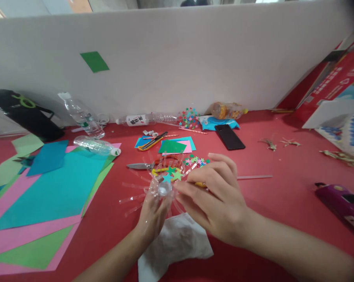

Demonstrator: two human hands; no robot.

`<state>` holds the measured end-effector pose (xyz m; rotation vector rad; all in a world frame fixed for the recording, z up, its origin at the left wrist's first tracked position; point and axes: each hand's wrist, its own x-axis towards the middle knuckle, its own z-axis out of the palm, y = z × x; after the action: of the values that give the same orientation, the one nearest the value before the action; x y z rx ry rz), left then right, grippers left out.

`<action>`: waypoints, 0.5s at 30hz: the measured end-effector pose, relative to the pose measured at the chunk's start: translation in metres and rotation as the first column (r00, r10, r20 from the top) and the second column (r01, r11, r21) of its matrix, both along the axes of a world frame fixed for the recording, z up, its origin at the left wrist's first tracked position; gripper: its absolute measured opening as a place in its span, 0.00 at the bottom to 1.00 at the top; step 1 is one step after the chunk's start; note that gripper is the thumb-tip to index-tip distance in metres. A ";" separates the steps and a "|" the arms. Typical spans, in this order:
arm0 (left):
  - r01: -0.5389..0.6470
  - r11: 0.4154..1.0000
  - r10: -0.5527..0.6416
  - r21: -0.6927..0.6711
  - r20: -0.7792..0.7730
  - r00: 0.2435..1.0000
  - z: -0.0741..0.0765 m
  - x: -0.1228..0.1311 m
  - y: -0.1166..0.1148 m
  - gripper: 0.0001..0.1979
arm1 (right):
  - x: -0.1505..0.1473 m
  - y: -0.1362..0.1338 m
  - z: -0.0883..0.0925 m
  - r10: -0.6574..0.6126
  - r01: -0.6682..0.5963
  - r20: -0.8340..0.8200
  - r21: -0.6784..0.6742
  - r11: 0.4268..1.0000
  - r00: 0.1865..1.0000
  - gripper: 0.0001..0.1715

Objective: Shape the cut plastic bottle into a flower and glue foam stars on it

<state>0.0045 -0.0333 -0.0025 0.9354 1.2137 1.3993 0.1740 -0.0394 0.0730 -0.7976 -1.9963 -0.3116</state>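
Note:
My left hand is closed round a clear plastic bottle top cut into strips that fan outward, with small star stickers stuck on the strips. My right hand reaches in from the right, its fingers pinched against the strips near the stars; what it pinches is too small to make out. Under both hands lies a white tissue on the red table.
Coloured paper sheets lie at the left, with clear bottles behind. Scissors, a utility knife, loose stars, a black phone, a purple glue gun and a white partition surround the hands.

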 end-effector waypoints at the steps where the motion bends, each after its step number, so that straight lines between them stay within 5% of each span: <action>1: 0.001 1.000 -0.001 0.014 -0.003 1.000 0.002 0.001 0.000 0.08 | 0.000 0.000 0.000 -0.007 0.007 0.009 0.002 1.000 1.000 0.05; 9: 0.094 0.988 -0.072 0.119 -0.181 0.981 -0.002 -0.005 0.000 0.08 | -0.001 0.002 -0.001 0.004 -0.003 0.046 -0.035 0.999 0.999 0.03; 15: 0.036 0.998 -0.033 0.049 -0.060 0.998 -0.004 -0.005 0.001 0.08 | 0.000 0.001 0.001 0.017 -0.018 -0.005 -0.038 0.999 1.000 0.04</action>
<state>-0.0009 -0.0322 -0.0065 1.0344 1.2053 1.3882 0.1739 -0.0380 0.0742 -0.8035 -2.0089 -0.2623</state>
